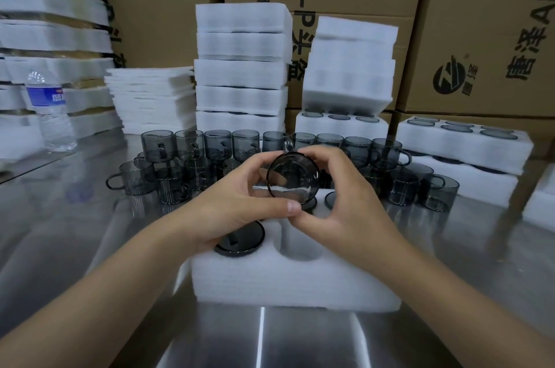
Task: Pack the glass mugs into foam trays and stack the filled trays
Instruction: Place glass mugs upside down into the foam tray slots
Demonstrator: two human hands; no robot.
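Both hands hold one smoky grey glass mug [292, 178] tipped toward me, above a white foam tray [294, 280] on the steel table. My left hand [240, 205] grips its left side with the thumb under the rim. My right hand [339, 202] curls round its right side. In the tray, one mug [240, 243] sits in the near-left hole, partly under my left hand, the near-middle hole [300, 244] is bare, and another mug rim [332, 199] shows farther back. Several loose mugs [186, 147] stand in rows behind the tray.
Stacks of filled foam trays [240, 70] rise at the back centre, with more trays [462, 139] at the right and a pile of flat foam sheets [150, 97] at the left. A water bottle [49, 109] stands far left. Cardboard boxes [480, 22] wall the back.
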